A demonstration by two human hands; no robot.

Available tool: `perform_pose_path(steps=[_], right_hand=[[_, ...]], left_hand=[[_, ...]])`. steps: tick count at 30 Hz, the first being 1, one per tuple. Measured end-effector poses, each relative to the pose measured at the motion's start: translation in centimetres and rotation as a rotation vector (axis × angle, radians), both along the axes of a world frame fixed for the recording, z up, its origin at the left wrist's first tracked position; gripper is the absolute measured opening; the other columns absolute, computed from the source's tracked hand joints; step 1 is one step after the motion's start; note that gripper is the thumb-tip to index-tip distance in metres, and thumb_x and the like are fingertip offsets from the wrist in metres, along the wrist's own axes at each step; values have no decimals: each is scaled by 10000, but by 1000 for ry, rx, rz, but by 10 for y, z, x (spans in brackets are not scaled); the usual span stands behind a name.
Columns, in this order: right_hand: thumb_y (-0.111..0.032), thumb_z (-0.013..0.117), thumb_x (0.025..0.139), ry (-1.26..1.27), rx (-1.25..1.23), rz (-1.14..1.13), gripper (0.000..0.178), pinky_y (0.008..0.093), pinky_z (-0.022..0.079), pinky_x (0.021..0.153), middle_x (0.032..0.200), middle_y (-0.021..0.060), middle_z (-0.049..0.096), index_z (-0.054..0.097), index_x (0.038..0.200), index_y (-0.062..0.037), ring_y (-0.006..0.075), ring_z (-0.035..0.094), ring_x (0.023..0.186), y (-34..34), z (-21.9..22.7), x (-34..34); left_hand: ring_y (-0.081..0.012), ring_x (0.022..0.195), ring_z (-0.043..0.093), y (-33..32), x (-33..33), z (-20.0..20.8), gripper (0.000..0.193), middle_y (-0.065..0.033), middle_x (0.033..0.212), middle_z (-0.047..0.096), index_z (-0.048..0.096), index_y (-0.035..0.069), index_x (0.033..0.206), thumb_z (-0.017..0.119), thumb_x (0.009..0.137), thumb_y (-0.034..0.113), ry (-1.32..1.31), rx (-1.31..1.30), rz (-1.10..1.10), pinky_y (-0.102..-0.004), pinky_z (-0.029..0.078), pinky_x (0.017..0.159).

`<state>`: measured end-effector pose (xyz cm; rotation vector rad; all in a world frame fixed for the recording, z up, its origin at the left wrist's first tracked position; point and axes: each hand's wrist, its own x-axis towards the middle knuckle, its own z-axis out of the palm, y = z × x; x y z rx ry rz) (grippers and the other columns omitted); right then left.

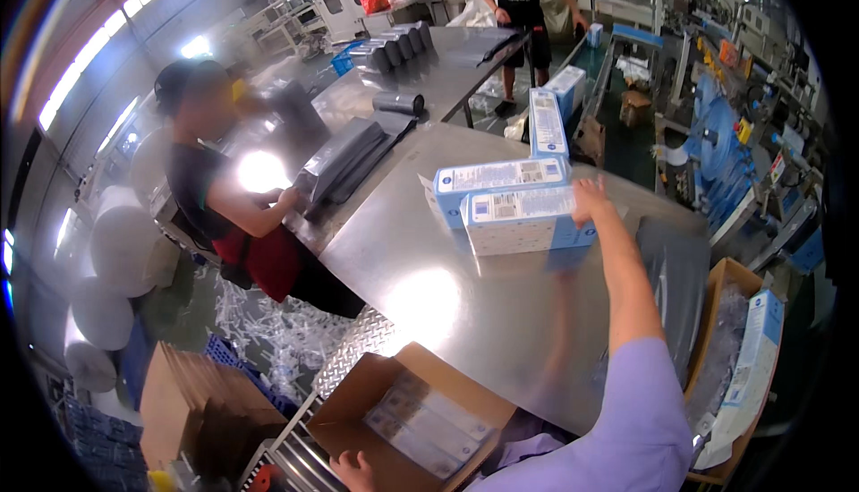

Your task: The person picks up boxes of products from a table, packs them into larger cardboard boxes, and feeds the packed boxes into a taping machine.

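My right arm, in a lilac sleeve, reaches out over the metal table (501, 313). My right hand (591, 202) is closed round the right end of a long blue-and-white box (523, 219), which stands on the tabletop. A second similar box (501, 176) stands close behind it, with one end flap sticking out. My left hand (352, 472) is beside the near left wall of an open cardboard carton (358, 394), its fingers apart and holding nothing. Several blue-and-white boxes (429, 425) lie side by side inside the carton.
More boxes (548, 123) stand at the table's far right edge. Grey plastic bags (344, 165) lie by a co-worker (224, 179) at left; another person (519, 0) stands behind. Machinery (725, 125) and a waste carton (716, 340) are at right. Flattened cardboard (179, 394) stands lower left.
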<state>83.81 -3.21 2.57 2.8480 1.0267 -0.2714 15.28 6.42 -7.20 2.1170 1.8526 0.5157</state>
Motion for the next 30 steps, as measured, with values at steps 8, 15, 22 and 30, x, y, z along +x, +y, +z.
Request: perform_pose_path(steps=[8, 15, 22, 30], right_hand=[[-532, 624, 630, 303, 191, 251, 806, 407, 459, 747, 955, 236, 571, 421, 1101, 90, 371, 567, 870, 28, -4, -136], [-409, 549, 728, -412, 349, -54, 649, 473, 242, 971, 1257, 247, 355, 370, 1260, -84, 410, 386, 1113, 74, -8, -14], [-368, 631, 598, 160, 275, -48, 906, 441, 420, 818, 1182, 264, 354, 153, 1360, -263, 397, 487, 973, 59, -30, -24], [-408, 565, 713, 608, 390, 464, 571, 419, 470, 732, 909, 199, 595, 479, 1189, -106, 360, 592, 783, -39, -6, -150]], left_hand=[[-359, 1070, 412, -11, 189, 40, 456, -229, 1161, 413, 478, -9, 1059, 680, 689, 165, -342, 13, -463, -415, 337, 914], [-434, 1070, 405, -30, 341, 77, 702, -313, 1251, 292, 391, 72, 1227, 677, 665, 379, 9, 133, -667, -431, 364, 883], [-482, 995, 435, -24, 334, 80, 775, -354, 1246, 261, 369, 158, 1270, 698, 603, 376, 153, -29, -611, -475, 399, 815], [-499, 1022, 397, -43, 296, 67, 783, -349, 1240, 252, 365, 92, 1264, 705, 603, 338, 62, 61, -500, -483, 376, 838]])
